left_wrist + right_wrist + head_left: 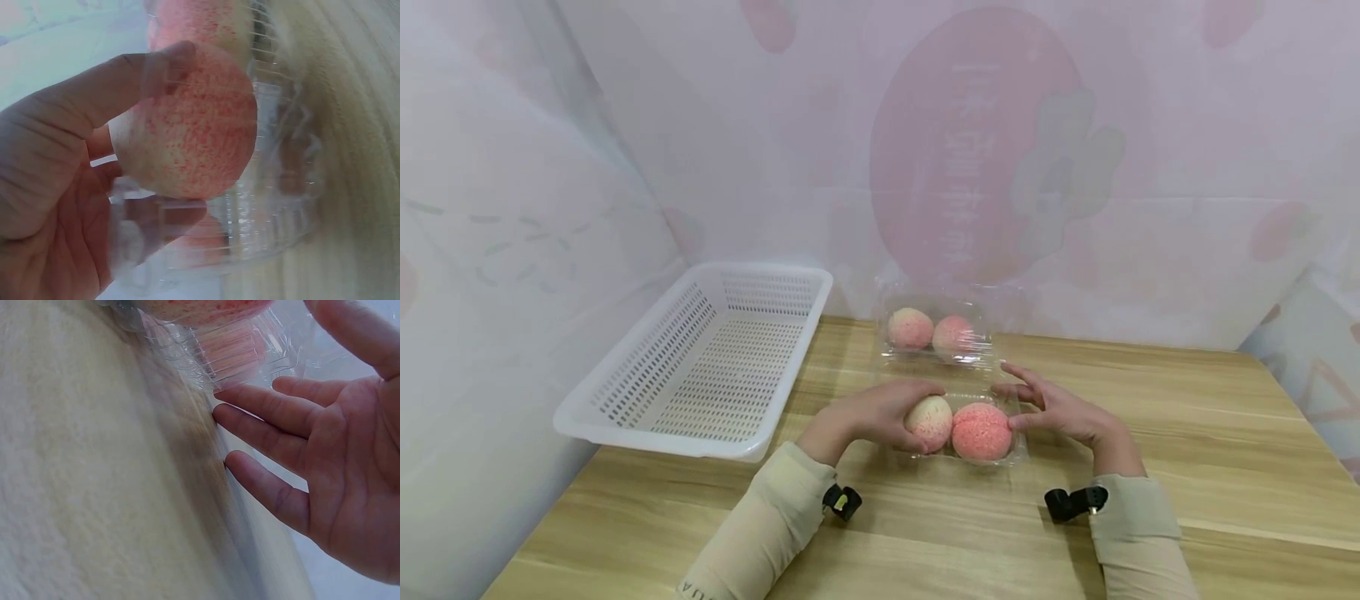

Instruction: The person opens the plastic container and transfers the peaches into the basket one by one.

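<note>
Two peaches sit side by side in a clear plastic box (958,456) at the table's middle. The left one is a pale pink-and-cream peach (931,422), and my left hand (880,414) grips it, thumb on the near side and fingers behind. In the left wrist view, that peach (194,125) fills the grasp, with the box's clear wall around my fingers. My right hand (1067,412) is at the box's right side, fingers spread and fairly straight. Its thumb tip is close to the deeper pink peach (982,432); whether they touch, I cannot tell.
Behind the front pair, two more peaches (910,329) lie under clear plastic; whether it joins the front box is unclear. A white perforated basket (760,429) stands to the left on the wooden table (1195,433). Printed curtains (1187,275) hang behind.
</note>
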Action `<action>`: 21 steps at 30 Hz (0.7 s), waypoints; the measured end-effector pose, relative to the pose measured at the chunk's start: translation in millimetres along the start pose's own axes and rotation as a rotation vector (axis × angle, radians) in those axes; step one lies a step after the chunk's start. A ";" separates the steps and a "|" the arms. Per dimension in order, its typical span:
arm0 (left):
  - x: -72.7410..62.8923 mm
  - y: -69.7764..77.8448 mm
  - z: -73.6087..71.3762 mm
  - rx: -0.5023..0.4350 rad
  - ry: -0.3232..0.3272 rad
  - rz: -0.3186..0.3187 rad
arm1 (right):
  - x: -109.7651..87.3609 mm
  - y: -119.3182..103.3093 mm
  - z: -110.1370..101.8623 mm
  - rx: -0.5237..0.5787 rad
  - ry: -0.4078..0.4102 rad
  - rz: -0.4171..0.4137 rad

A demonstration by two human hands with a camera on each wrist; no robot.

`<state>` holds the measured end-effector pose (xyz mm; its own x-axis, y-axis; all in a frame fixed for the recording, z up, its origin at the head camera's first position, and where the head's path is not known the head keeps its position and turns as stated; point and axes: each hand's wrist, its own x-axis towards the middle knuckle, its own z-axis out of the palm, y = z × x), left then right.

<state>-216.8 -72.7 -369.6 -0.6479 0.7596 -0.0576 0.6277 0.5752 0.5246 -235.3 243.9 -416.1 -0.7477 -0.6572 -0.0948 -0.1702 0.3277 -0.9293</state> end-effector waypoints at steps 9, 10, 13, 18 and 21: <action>-9.9 13.0 -11.4 0.011 0.058 -0.008 | -0.1 0.4 0.4 0.002 0.000 -0.001; -11.2 15.2 -12.7 0.017 0.066 -0.004 | -0.2 0.4 0.5 0.003 0.000 0.001; -15.9 23.7 -18.6 0.026 0.083 0.013 | 0.1 1.0 0.1 0.001 -0.003 -0.004; -23.8 38.0 -31.8 0.035 0.103 0.070 | 0.7 2.7 -0.6 -0.007 -0.004 -0.014; -29.0 48.0 -41.2 0.019 0.112 0.094 | 0.8 2.2 -0.5 -0.012 -0.003 -0.012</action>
<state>-185.7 -79.7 -307.8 -0.6291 0.7725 0.0867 0.6953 0.5093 0.5071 -236.6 244.5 -418.0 -0.7436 -0.6632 -0.0851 -0.1867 0.3281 -0.9260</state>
